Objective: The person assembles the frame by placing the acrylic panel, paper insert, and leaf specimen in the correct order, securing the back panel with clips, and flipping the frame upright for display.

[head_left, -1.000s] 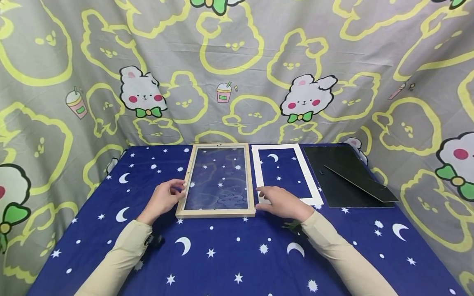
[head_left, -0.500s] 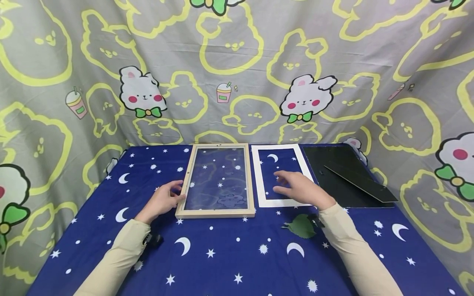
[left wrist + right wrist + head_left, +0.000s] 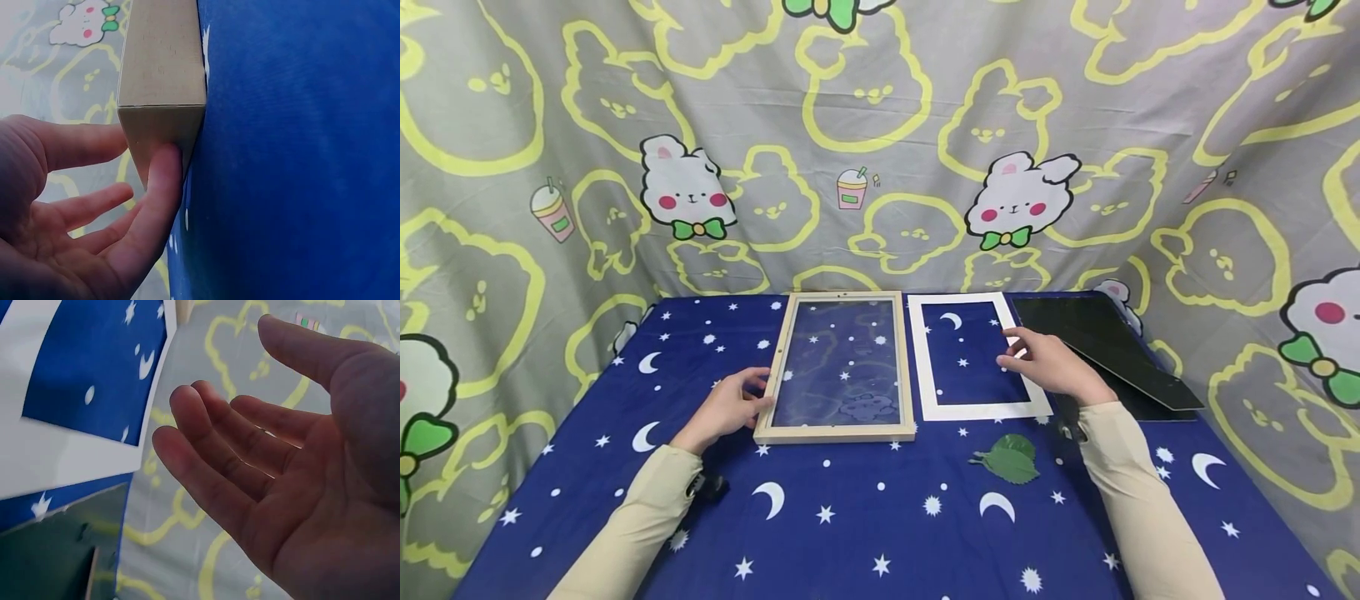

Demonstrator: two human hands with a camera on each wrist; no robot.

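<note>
A pale wooden picture frame [image 3: 835,433] lies on the table, with a clear pane [image 3: 838,358] inside it. At its left side is my left hand [image 3: 730,404]; in the left wrist view its fingertips touch the frame's outer side [image 3: 159,125] without wrapping round it. My right hand [image 3: 1048,362], fingers spread and loosely bent, hovers over the right strip of a white mat [image 3: 977,412] and holds nothing. Past that hand lies a black backing board [image 3: 1060,321] with its stand flap [image 3: 1135,375] raised at an angle, partly hidden by the hand.
A green leaf [image 3: 1011,458] lies in front of the white mat. Beneath everything is a dark blue cloth [image 3: 820,533] printed with stars and moons. A grey patterned curtain [image 3: 880,242] hangs behind and along both sides.
My right hand has moved right from the wooden frame's lower right side, across the white mat towards the black board, uncovering the leaf. The left hand has stayed at the frame.
</note>
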